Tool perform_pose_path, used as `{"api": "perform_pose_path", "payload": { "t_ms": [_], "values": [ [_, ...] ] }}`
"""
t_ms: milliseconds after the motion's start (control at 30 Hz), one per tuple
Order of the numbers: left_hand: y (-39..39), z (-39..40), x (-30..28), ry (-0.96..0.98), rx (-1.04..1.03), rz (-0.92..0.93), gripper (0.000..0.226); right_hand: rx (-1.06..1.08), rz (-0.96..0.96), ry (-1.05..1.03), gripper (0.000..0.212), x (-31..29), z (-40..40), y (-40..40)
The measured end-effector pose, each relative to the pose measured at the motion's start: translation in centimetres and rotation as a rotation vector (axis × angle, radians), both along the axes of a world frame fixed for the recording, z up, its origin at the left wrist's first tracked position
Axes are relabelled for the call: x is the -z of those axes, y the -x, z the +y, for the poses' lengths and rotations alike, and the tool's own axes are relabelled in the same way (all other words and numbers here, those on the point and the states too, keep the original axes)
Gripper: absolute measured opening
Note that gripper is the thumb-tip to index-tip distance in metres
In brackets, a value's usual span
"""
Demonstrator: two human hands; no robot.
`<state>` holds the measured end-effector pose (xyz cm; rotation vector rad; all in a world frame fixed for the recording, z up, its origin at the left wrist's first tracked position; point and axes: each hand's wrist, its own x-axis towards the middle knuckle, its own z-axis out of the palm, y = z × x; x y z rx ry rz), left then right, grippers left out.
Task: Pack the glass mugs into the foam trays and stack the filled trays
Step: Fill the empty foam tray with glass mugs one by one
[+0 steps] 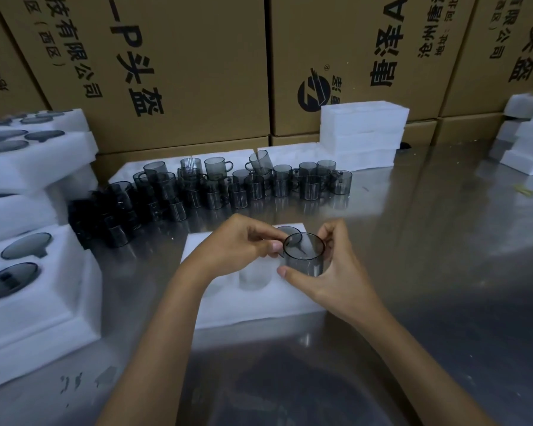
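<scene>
Shiny metal table (428,241), foam tray (253,305), glass mugs (253,186), foam tray stacks (362,130), cardboard boxes (197,72)

- Two bare forearms enter from the bottom edge, no sleeves in view.
- Left hand (239,245) and right hand (326,273): no gloves, rings, watch or wristband.
- Fingernails cut short, unpainted (thumbnails show most clearly).

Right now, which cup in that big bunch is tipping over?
The tilted mug at the back of the bunch, leaning on its neighbours; the others stand upright.
</scene>
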<state>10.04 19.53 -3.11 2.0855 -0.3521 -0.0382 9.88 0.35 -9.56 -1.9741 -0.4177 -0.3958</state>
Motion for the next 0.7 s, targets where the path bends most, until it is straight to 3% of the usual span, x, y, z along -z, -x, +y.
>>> {"api": "perform_pose_path", "payload": {
  "t_ms": [233,467,567,700],
  "values": [
    [-0.12,0.22,0.67,0.04,-0.041,-0.005,0.037,-0.061,-0.035,0.056,0.057,-0.14,-0.06,0.4],
    [-0.48,-0.01,0.98,0.039,-0.14,0.044,0.011,-0.089,-0.02,0.104,0.059,0.13,-0.3,0.08],
    [-0.25,0.12,0.81,0.007,-0.112,0.069,0.016,-0.101,-0.04,0.09,0.054,0.04,-0.42,0.02],
    [-0.54,0.31,0.82,-0.076,-0.127,0.034,0.031,-0.079,-0.036,0.005,0.032,0.15,-0.53,-0.31]
  ]
}}
